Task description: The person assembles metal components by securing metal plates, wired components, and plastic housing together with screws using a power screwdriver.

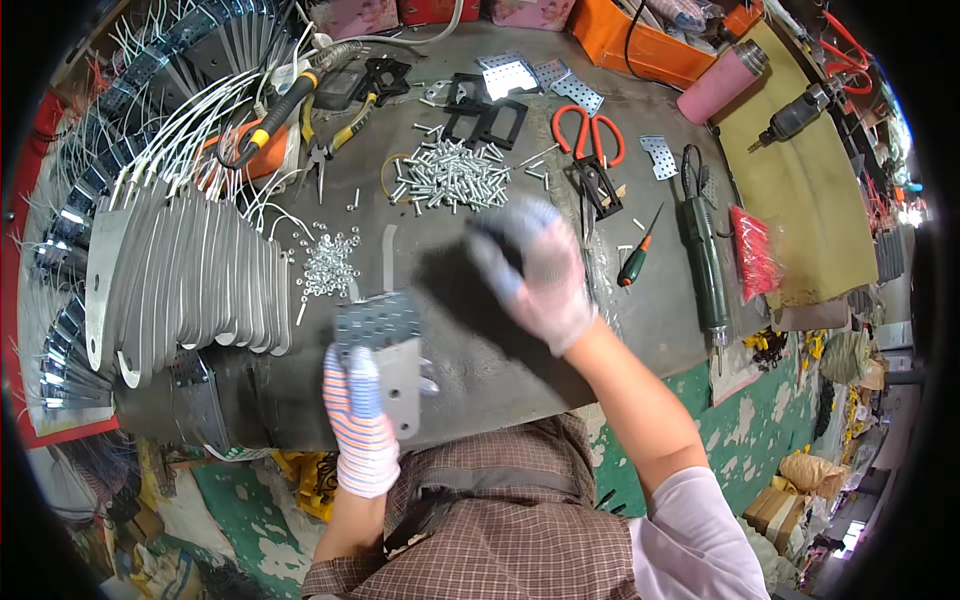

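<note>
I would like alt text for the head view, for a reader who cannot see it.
A gloved left hand holds a grey metal plate with a dark dotted piece at its upper end; the blurred right hand is above a grey workbench. Nearby lie piled screws, small nuts, orange-handled scissors and a green electric screwdriver.

You're holding a grey metal plate (403, 383) with holes in your left hand (362, 425), it's pointing toward you, dark dotted panel (380, 320) sitting at its far end
</note>
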A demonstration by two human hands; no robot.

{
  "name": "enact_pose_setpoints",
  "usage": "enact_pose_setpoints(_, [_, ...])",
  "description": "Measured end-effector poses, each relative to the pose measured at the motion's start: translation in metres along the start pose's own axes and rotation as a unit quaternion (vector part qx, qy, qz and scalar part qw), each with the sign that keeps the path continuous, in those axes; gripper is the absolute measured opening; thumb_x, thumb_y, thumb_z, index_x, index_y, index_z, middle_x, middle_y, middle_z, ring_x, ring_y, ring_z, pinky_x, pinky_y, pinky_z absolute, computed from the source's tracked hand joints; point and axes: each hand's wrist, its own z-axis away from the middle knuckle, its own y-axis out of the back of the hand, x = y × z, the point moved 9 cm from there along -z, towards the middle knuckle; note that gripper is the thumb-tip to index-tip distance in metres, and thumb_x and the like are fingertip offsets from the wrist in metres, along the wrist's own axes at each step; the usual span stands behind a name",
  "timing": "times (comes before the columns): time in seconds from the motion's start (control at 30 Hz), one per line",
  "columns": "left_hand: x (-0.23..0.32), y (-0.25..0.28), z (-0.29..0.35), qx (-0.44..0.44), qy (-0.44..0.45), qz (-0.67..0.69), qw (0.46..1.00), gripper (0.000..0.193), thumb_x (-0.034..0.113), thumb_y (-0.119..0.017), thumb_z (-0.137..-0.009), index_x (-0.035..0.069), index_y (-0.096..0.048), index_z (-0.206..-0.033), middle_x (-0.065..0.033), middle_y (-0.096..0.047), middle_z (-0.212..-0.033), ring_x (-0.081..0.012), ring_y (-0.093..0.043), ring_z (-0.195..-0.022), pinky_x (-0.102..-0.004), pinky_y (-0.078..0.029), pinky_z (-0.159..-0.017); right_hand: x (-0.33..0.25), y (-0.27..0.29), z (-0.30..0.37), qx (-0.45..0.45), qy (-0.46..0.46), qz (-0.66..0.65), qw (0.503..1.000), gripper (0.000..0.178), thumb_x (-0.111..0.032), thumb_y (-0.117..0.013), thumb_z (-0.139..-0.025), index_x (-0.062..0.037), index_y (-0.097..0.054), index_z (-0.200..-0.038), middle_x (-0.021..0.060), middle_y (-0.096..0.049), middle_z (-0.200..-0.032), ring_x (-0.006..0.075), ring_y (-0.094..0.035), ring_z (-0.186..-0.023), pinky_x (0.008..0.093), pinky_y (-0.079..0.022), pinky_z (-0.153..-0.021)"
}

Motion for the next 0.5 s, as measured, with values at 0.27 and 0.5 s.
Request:
enact_pose_setpoints(0.27, [0.002,0.007,0.000,0.024,-0.030,0.005,0.999,0.041,0.036,-0.049,-0.095,0.002,-0.050,-0.118,-0.0147,-0.064,-0.092,-0.0252,-0.066,-0.070,-0.0356,-0.057,-0.057,0.033,-0.040,-0.029,-0.139,0.005,0.272,0.952,0.015,-0.018,-0.065,-0.078,-0.0081,-0.063,-0.089,0.0152,-0.061,-0.088,0.0333,-0.059,-0.086,0.0444,-0.048,-0.077])
enact_pose_setpoints(0.5, [0.004,0.009,0.000,0.017,-0.018,0.026,0.999,0.039,0.035,-0.049,-0.095,0.003,-0.050,-0.117,-0.0127,-0.064,-0.091,-0.0234,-0.065,-0.070,-0.0356,-0.056,-0.060,0.015,-0.040,-0.029,-0.230,0.006,0.267,0.936,0.022,-0.015,-0.066,-0.077,-0.0050,-0.064,-0.097,0.0154,-0.064,-0.094,0.0320,-0.062,-0.091,0.0411,-0.050,-0.081])
